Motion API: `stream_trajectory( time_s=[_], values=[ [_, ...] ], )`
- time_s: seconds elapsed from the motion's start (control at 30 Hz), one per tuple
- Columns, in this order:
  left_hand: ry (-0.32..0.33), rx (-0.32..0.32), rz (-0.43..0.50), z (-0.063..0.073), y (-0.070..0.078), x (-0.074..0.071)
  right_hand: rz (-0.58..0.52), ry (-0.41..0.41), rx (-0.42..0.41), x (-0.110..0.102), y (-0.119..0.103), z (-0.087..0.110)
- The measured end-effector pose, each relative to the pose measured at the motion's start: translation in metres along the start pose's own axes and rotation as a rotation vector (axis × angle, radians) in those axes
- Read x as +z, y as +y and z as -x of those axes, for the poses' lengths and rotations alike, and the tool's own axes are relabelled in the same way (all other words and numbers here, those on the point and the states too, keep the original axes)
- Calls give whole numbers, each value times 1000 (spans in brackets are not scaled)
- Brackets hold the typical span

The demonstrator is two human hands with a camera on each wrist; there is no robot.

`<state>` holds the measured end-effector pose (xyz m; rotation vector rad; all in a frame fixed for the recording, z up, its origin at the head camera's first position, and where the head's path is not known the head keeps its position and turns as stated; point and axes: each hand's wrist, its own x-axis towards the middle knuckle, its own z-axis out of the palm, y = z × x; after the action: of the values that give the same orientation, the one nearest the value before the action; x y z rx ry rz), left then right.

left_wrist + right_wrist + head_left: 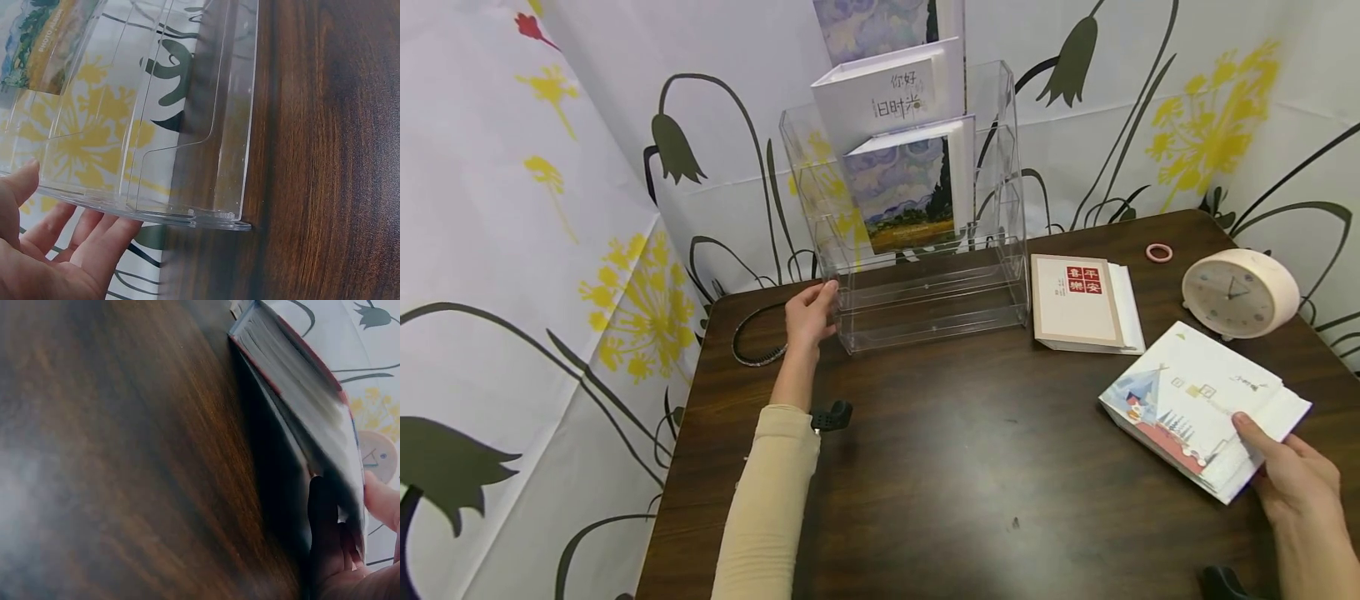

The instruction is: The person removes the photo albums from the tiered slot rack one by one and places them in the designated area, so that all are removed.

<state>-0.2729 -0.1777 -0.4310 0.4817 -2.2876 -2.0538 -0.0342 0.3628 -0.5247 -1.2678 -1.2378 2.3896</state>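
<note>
A beige sleeve (pixel 767 500) leads to the left hand (pixel 808 317), touching the clear rack (pixel 934 328) at its side; whether it grips, I can't tell. The right hand (pixel 1296 483) pinches the illustrated white album (pixel 1198 400) over the table (pixel 962 467), near the clock (pixel 1236 293).

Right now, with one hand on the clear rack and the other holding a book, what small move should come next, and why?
I'd probably bring the held book a little toward the rack's lower tiers: the right hand grips it by its edge, the left hand holds the rack's left side, and the racked books stand higher up.
</note>
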Motion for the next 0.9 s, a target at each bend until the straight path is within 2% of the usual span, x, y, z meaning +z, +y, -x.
stream_trajectory(
  time_s=[0.1,0.2,0.27,0.33,0.5,0.73,0.9],
  values=[
    [0,-2,4,0,-1,0,27,13,12,3,-2,1],
    [1,-3,3,0,-1,0,116,63,19,6,-4,0],
    [-3,-2,-1,0,-1,0,226,105,22,6,-6,-2],
    [-3,-3,-2,0,-1,0,393,139,15,6,-8,-3],
    [6,-11,0,0,0,0,813,151,-53,4,-12,-2],
    [-2,-11,2,1,1,0,1166,183,-155,7,-19,6],
    [-1,-8,3,1,1,1,1281,187,-189,11,-20,13]
  ],
)
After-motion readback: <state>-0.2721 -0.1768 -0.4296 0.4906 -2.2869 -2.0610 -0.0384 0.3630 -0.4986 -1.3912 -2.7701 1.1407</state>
